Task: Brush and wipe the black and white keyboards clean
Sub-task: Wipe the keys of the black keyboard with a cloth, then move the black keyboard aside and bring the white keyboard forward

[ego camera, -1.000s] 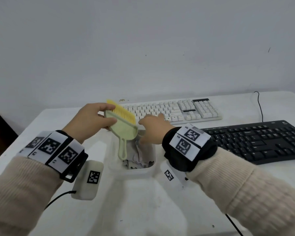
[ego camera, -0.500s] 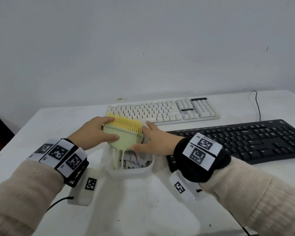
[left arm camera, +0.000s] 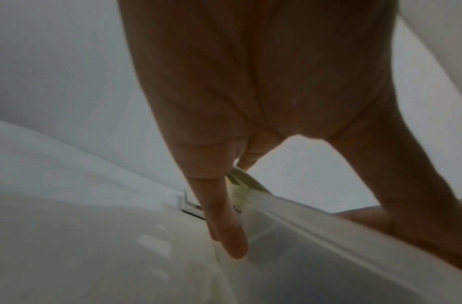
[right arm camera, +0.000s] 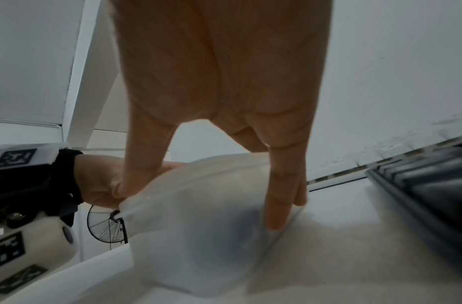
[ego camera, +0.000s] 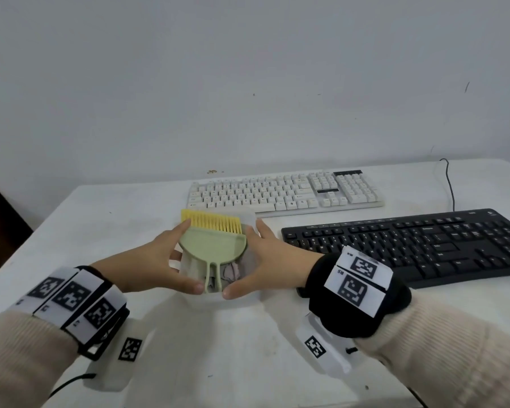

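A pale green hand brush with yellow bristles lies across a white translucent container that holds a crumpled cloth. My left hand presses the container's left wall and my right hand its right wall. On both, the fingers lie straight and the thumbs sit on the near rim. The left wrist view shows fingers along the wall; the right wrist view shows fingers down the other wall. The white keyboard lies behind, the black keyboard to the right.
Everything rests on a white table against a pale wall. The black keyboard's cable runs off the back right. The table's left edge drops to a dark floor. A floor fan shows beyond the table in the right wrist view.
My left hand held the brush by its head and my right hand was in the container. The brush now lies across the container, and both hands have shifted to its side walls.
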{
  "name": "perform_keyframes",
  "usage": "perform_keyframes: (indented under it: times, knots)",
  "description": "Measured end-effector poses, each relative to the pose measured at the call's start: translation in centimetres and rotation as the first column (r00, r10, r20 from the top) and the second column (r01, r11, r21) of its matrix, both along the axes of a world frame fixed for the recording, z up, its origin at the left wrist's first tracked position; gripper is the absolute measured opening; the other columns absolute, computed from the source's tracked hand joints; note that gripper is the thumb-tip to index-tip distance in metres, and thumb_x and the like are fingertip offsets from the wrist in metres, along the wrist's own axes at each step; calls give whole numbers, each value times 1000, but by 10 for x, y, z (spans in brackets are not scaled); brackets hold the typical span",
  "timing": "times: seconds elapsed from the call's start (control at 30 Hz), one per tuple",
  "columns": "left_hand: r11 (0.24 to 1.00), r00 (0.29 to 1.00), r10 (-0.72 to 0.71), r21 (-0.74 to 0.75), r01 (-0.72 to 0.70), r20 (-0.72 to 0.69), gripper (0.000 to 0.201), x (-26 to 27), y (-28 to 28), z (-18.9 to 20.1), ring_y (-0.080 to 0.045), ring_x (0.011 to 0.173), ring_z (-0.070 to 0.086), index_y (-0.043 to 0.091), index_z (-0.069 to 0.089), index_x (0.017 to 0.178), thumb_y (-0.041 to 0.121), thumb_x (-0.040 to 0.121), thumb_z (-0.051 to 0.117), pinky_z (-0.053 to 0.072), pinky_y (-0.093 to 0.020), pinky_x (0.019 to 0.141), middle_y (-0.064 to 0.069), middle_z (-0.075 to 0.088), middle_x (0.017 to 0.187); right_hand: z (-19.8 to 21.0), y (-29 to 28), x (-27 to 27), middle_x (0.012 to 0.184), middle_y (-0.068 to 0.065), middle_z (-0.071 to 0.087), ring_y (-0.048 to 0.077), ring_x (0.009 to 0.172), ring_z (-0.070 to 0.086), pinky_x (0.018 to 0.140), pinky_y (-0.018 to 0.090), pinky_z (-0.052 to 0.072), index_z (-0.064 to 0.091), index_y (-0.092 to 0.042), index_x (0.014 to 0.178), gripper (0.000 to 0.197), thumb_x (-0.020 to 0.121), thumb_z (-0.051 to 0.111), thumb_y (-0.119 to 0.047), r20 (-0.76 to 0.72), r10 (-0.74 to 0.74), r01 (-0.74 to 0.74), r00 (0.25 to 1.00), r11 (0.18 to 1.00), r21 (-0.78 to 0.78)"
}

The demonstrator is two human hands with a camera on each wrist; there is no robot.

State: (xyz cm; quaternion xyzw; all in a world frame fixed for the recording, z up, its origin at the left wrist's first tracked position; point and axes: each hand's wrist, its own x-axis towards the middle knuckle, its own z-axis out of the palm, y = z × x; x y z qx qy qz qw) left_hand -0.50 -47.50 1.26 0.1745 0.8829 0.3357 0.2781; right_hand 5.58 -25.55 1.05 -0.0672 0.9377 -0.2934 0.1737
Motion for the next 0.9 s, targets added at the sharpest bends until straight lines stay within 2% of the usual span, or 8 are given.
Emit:
perform_keyframes:
  times: [0.1, 0.17, 0.37, 0.53, 0.63, 0.7, 0.8, 0.9]
  knots:
    - [1000, 998, 25, 11, -26, 56, 169, 4, -11, 3, -12, 115, 54, 39, -10, 147, 66, 11, 85, 48, -15, 79, 6, 39, 132, -1, -15, 0, 158, -3, -5, 7, 141, -24, 110, 21, 7, -1, -25, 151, 113, 72, 77, -46, -39, 13, -16, 999, 996, -87]
    - [999, 996, 41, 4, -41, 74, 170, 5, -22, 5, -7, 109, 58, 39, -12, 147, 64, 10, 86, 49, -13, 76, 8, 43, 126, 1, -25, 2, 158, 1, -11, 11, 142, -25, 110, 19, 2, -5, -23, 151, 112, 75, 75, -44, -40, 21, -25, 999, 995, -100]
    - [993, 988, 112, 35, -116, 109, 163, 4, -55, 4, 5, 94, 65, 42, -6, 146, 51, 17, 92, 52, -14, 73, 17, 52, 115, 0, -56, 2, 157, 7, -11, 19, 147, 0, 112, 21, 10, -4, -18, 152, 110, 78, 73, -43, -33, 31, -35, 999, 993, -117]
    - [995, 993, 95, -27, -93, 69, 158, 6, -66, 5, 0, 111, 57, 46, -6, 145, 54, 21, 92, 51, -21, 85, 15, 45, 133, 1, -59, 0, 154, 2, 6, 17, 140, 20, 104, 19, 22, 8, -12, 151, 100, 80, 70, -44, -48, 50, -54, 998, 996, -65]
    - [986, 997, 41, -161, -52, -68, 154, 8, -61, 13, -14, 140, 27, 51, -13, 141, 71, 22, 83, 35, -29, 108, 12, 8, 155, 10, -51, 1, 145, 4, 23, 16, 132, 27, 97, 20, 26, 22, -11, 148, 85, 83, 68, -42, -62, 72, -75, 995, 997, -38]
    - [979, 985, 37, -191, -70, -169, 154, 10, -52, 22, -13, 145, 9, 50, -13, 142, 84, 17, 71, 22, -35, 117, 12, -9, 157, 16, -42, 2, 132, 6, 35, 16, 110, 37, 86, 22, 32, 41, -10, 131, 60, 85, 66, -42, -73, 51, -52, 996, 999, -16]
    - [983, 943, 60, -144, -112, -328, 145, 13, -29, 35, -14, 145, 11, 46, -1, 146, 88, 23, 63, 19, -39, 117, 16, -7, 157, 21, -24, 3, 118, 5, 42, 20, 99, 46, 79, 30, 39, 51, -10, 98, 41, 86, 62, -47, -125, -21, 22, 992, 1000, 4]
    - [996, 901, 40, -53, -69, -432, 105, 18, 1, 39, -9, 140, 21, 43, 12, 146, 68, 60, 68, 24, -35, 115, 18, 8, 155, 25, 5, 8, 138, 6, 41, 21, 121, 47, 99, 33, 41, 47, -6, 131, 58, 89, 59, -45, -150, -97, 95, 984, 995, -20]
